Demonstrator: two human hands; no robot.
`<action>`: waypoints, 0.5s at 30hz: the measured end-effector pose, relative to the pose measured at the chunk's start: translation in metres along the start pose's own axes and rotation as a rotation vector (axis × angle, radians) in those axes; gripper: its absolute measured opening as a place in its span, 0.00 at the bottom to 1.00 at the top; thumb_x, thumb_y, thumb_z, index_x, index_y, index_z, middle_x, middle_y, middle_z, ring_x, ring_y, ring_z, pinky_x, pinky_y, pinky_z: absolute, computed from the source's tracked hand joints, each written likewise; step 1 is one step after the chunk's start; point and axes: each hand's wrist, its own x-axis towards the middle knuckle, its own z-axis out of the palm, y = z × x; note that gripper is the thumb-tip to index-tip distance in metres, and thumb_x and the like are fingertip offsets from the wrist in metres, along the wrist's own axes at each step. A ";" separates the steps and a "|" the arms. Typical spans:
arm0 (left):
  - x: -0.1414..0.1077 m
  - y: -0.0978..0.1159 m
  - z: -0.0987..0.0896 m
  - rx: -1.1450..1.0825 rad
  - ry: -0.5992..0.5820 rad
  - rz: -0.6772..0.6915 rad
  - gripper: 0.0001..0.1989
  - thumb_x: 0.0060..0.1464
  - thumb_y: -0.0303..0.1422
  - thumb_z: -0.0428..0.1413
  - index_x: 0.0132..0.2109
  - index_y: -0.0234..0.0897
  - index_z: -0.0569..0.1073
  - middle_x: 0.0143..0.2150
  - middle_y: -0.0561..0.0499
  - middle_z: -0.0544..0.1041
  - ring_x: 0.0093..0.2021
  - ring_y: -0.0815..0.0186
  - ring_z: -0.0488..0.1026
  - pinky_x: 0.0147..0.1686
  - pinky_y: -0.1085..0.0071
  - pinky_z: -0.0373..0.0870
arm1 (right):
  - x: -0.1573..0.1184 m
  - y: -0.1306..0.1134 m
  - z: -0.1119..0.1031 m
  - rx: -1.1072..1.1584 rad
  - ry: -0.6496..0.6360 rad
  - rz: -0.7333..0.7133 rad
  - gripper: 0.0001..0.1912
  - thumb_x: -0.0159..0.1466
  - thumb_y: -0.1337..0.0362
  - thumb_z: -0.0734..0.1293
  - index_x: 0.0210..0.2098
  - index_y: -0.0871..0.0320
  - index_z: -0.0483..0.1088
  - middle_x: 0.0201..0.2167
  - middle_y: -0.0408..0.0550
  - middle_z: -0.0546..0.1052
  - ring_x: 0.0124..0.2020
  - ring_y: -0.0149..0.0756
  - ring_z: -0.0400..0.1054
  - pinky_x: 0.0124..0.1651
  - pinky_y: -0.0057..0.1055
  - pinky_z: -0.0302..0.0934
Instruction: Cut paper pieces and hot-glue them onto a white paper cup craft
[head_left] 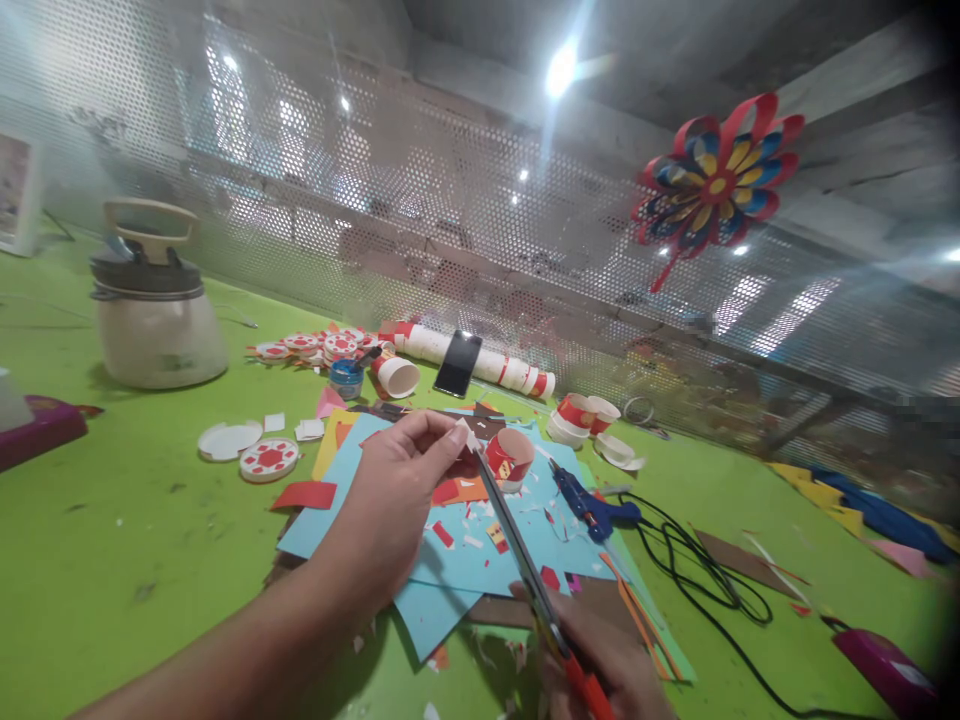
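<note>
Between the thumb and fingers of my left hand [397, 490] is a small piece of white paper [469, 436]. My right hand [592, 660] grips a pair of scissors [517, 540] with red handles. The tips of the blades reach up to the paper, and they look nearly closed. Below my hands lie light blue paper sheets [465, 570] strewn with red and white scraps. Just beyond the blade tips stands a cut paper cup ring [511, 458], red outside. A blue glue gun [592, 503] rests to the right of the scissors.
A stacked paper-cup tube [487, 362] with a phone [458, 363] against it lies at the back. Red-dotted white discs [270, 458], a paint jar [346, 378] and a large container [159, 320] are leftward. A black cord [705, 570] coils at right. A paper flower [718, 187] hangs above.
</note>
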 end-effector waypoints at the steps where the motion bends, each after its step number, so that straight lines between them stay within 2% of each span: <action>1: 0.000 0.000 0.001 -0.001 -0.002 0.005 0.06 0.52 0.31 0.58 0.30 0.33 0.70 0.27 0.52 0.74 0.30 0.70 0.71 0.37 0.70 0.68 | 0.000 0.000 0.001 -0.004 0.006 0.003 0.23 0.54 0.73 0.61 0.48 0.56 0.72 0.32 0.46 0.80 0.36 0.35 0.77 0.35 0.19 0.69; 7: -0.002 -0.001 0.003 -0.041 0.016 0.016 0.06 0.53 0.29 0.57 0.30 0.33 0.70 0.27 0.53 0.74 0.29 0.71 0.71 0.34 0.73 0.69 | 0.003 -0.007 -0.002 -0.017 0.029 0.003 0.21 0.55 0.72 0.60 0.47 0.57 0.74 0.35 0.46 0.81 0.37 0.34 0.77 0.38 0.19 0.69; 15: -0.003 -0.002 0.005 -0.077 0.027 -0.014 0.06 0.55 0.29 0.56 0.30 0.33 0.69 0.27 0.53 0.75 0.30 0.72 0.72 0.35 0.74 0.69 | 0.011 -0.018 -0.007 0.048 0.042 0.003 0.18 0.58 0.68 0.59 0.45 0.56 0.74 0.32 0.47 0.81 0.31 0.31 0.77 0.35 0.17 0.68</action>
